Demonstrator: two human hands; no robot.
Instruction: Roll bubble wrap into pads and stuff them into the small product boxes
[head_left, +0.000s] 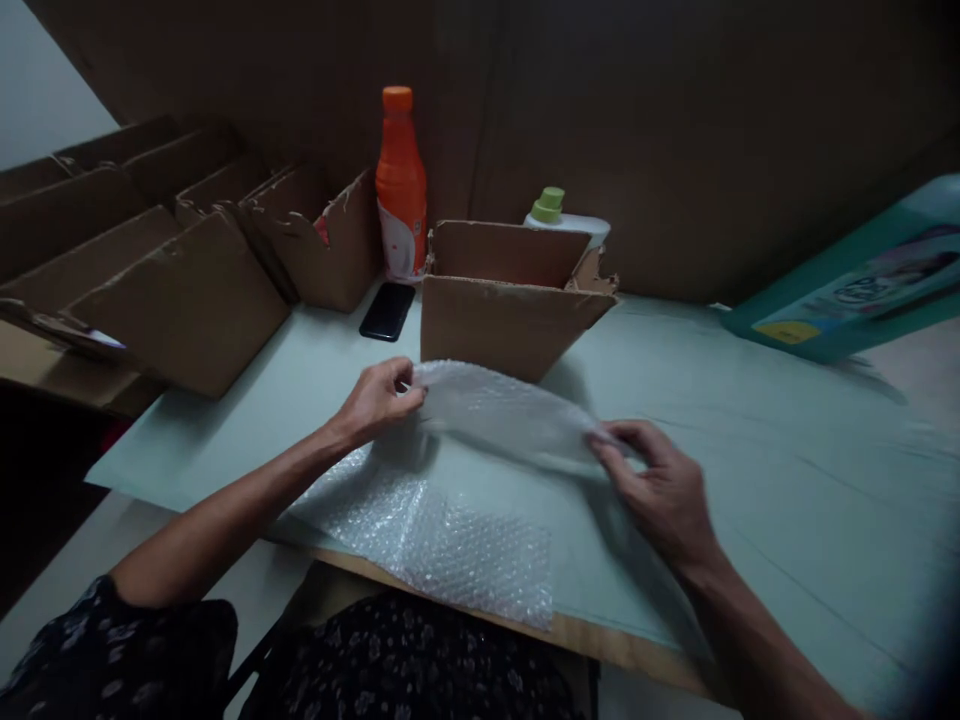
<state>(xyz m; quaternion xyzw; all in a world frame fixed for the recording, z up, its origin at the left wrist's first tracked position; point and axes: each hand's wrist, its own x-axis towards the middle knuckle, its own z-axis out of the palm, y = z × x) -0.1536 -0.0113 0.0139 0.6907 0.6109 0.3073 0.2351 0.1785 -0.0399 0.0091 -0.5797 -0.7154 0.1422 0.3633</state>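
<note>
Between my two hands a strip of clear bubble wrap is stretched above the table, slightly blurred. My left hand pinches its left end between thumb and fingers. At the other end my right hand grips the wrap the same way. A second sheet of bubble wrap lies flat below, near the table's front edge, with a crease across it. Just behind the held strip stands an open cardboard box; its contents are mostly hidden.
Several open cardboard boxes stand at the left. A black phone lies by an orange bottle. Behind the middle box is a white bottle with a green cap. A large teal bottle leans at the right. Pale green sheeting covers the table.
</note>
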